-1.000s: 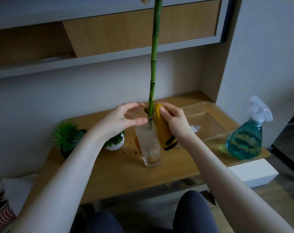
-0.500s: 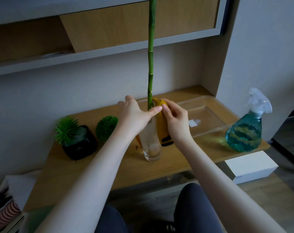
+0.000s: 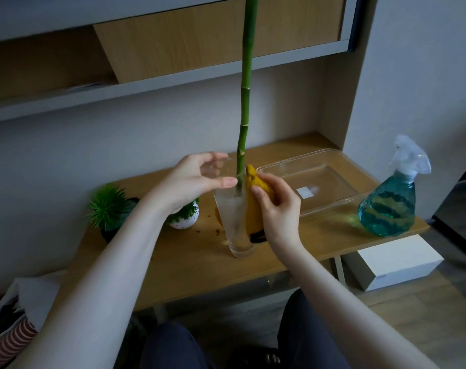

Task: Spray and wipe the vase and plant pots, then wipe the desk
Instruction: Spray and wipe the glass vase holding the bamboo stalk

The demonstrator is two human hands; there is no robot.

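Note:
A tall clear glass vase (image 3: 235, 222) stands near the middle of the wooden desk (image 3: 194, 265), with a long green bamboo stalk (image 3: 244, 107) rising out of it. My left hand (image 3: 192, 182) pinches the vase's rim between thumb and fingers. A yellow cloth (image 3: 255, 198) is pressed against the vase's right side by my right hand (image 3: 277, 209). A dark pot with a spiky green plant (image 3: 108, 206) and a white speckled pot (image 3: 185, 218) sit on the left, partly behind my left forearm.
A clear plastic tray (image 3: 330, 161) lies at the back right of the desk. A teal spray bottle (image 3: 391, 198) stands at the right edge. A white box (image 3: 396, 262) sits on the floor below. Shelves hang above the desk.
My left hand has opened its hold and now pinches the rim with fingers spread. My right hand slid lower down the vase with the cloth. The view shifted slightly.

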